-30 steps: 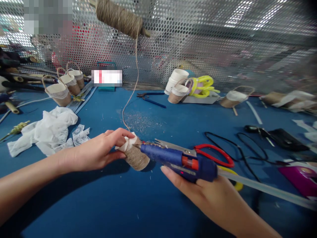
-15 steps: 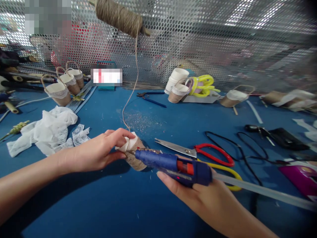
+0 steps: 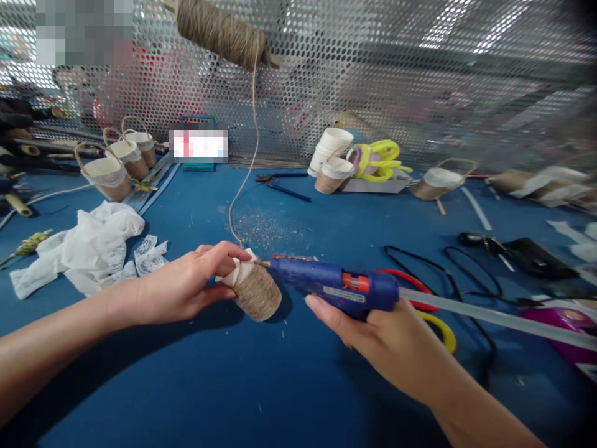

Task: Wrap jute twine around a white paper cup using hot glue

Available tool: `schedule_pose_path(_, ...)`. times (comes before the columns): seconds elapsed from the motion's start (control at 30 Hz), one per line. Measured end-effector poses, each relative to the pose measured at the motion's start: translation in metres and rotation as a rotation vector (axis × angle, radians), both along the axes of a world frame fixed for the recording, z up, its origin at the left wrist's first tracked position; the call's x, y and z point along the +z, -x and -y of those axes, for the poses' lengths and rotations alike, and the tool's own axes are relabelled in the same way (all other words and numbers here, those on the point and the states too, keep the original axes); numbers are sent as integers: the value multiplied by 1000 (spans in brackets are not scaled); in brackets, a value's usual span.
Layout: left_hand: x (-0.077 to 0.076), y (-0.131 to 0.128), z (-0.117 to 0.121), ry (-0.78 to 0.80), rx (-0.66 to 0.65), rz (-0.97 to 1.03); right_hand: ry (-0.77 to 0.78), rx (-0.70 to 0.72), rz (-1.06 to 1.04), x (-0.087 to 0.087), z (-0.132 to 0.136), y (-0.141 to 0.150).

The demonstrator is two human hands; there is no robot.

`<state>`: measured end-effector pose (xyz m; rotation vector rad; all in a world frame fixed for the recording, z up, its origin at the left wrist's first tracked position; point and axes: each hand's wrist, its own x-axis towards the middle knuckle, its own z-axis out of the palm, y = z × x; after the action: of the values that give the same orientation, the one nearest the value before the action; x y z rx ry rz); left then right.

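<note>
Tilted on its side, a twine-wrapped paper cup (image 3: 259,294) has its white rim pinched between the thumb and fingers of my left hand (image 3: 198,280). A strand of twine (image 3: 252,163) runs up from the cup to a large spool (image 3: 219,32). My right hand (image 3: 387,342) grips a blue hot glue gun (image 3: 317,280), its nozzle at the upper right of the cup's rim. A clear glue stick (image 3: 504,317) sticks out of the gun's back. Scissors with a red (image 3: 426,298) and a yellow handle lie partly hidden behind the gun and hand.
White lace fabric (image 3: 100,242) lies at left, below several lace-trimmed cups (image 3: 109,177) with handles. Blue-handled pliers (image 3: 286,185), stacked white cups (image 3: 329,149) and a yellow bundle (image 3: 380,162) lie toward the mesh panel. A black cord (image 3: 454,280) and a purple object (image 3: 564,336) are at right.
The glue gun has moved up and right, its nozzle shifting from the cup's side near my left fingers to the rim's far right. More of the wrapped cup shows; the scissors are more covered.
</note>
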<state>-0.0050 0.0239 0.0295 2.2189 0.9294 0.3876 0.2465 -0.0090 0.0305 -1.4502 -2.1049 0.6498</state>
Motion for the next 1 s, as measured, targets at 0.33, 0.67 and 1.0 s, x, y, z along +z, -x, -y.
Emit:
schedule_pose_path(0.33,0,0,-1,1,0,4,150,-45,-85,-1,-12,1)
schedule_pose_path(0.67,0,2,5,-240,-4,-49,329,-319,-476,4,-51,-10)
schedule_pose_path(1.0,-5,3,11,-491,-38,-134,282,-426,-110,-23,-111,-6)
